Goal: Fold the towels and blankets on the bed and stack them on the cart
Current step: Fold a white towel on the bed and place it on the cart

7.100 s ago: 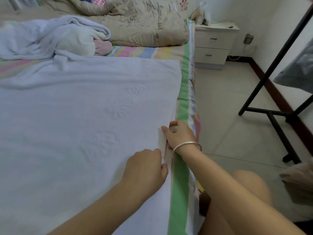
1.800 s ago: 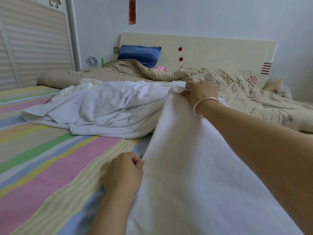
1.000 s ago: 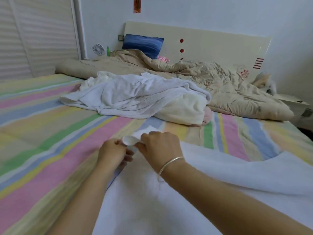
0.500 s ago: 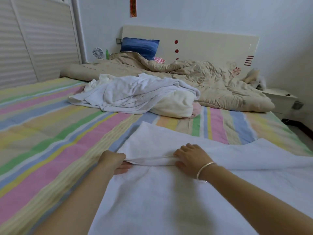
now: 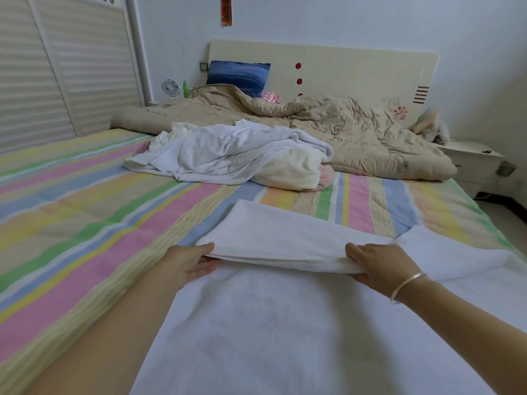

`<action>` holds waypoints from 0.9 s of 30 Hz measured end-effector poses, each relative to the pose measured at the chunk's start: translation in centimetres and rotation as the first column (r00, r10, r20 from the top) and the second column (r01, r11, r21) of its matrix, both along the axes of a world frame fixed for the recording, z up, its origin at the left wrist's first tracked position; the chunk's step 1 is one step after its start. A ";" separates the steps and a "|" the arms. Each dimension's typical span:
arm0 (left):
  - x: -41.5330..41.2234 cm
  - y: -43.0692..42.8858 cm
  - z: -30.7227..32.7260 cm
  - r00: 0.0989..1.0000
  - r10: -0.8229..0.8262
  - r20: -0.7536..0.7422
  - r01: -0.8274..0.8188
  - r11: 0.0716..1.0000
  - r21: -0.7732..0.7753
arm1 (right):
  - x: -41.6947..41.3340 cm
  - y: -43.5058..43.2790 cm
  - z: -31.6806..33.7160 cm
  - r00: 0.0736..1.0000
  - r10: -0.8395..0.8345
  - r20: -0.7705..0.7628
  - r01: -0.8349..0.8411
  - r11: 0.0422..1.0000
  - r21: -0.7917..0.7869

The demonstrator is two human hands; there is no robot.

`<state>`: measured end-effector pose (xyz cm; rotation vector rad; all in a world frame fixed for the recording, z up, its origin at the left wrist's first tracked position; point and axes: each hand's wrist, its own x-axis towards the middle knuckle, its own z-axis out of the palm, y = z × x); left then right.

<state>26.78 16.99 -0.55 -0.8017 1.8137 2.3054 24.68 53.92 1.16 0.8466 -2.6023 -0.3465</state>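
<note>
A big white towel (image 5: 285, 323) lies flat on the striped bed (image 5: 85, 223), its far end folded back. A messy pile of white towels (image 5: 228, 155) sits farther up the bed.

One white towel (image 5: 271, 337), one tangled heap of linen (image 5: 228, 155) — pieces past counting — one beige quilt (image 5: 356, 132), one blue pillow (image 5: 238, 76), one small fan (image 5: 170, 87).

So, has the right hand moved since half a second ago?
Yes. The right hand slid right along the white towel, from below the green stripe to past the pink stripe.
</note>
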 end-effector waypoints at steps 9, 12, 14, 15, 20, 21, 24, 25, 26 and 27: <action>5.2 -1.6 -1.3 0.996 -0.030 0.079 0.037 0.994 -0.099 | 8.5 1.0 -4.3 0.982 0.125 -0.141 -0.140 0.985 -0.100; 6.1 -2.7 -0.6 0.981 -0.137 0.136 0.160 0.972 -0.175 | 9.7 1.4 -5.1 0.978 0.117 -0.170 -0.145 0.976 -0.161; 6.7 -3.7 0.0 0.969 -0.190 0.159 0.222 0.951 -0.216 | 10.7 1.1 -5.2 0.977 0.103 -0.184 -0.140 0.970 -0.198; 6.8 -4.0 0.3 0.963 -0.208 0.169 0.244 0.941 -0.236 | 11.1 0.9 -5.2 0.977 0.093 -0.191 -0.133 0.969 -0.210; 7.2 -4.6 -0.1 0.961 -0.189 0.204 0.255 0.891 -0.376 | 12.8 -0.4 -5.5 0.969 0.073 -0.235 -0.127 0.967 -0.222; 7.3 -4.5 -0.4 0.965 -0.171 0.200 0.240 0.882 -0.405 | 12.9 -0.5 -5.5 0.971 0.070 -0.228 -0.120 0.969 -0.217; 7.4 -4.0 -1.6 0.986 -0.108 0.126 0.156 0.866 -0.475 | 13.0 -0.6 -5.7 0.979 0.047 -0.200 -0.087 0.977 -0.196; 7.4 -3.9 -2.0 0.992 -0.087 0.095 0.123 0.860 -0.496 | 13.0 -0.8 -5.8 0.981 0.040 -0.191 -0.076 0.980 -0.185; 7.4 -3.8 -2.3 0.995 -0.073 0.071 0.100 0.851 -0.515 | 13.1 -1.0 -5.8 0.984 0.031 -0.177 -0.063 0.982 -0.180; 7.4 -3.7 -2.5 0.996 -0.061 0.057 0.082 0.843 -0.531 | 13.3 -1.2 -5.8 0.986 0.022 -0.163 -0.050 0.983 -0.174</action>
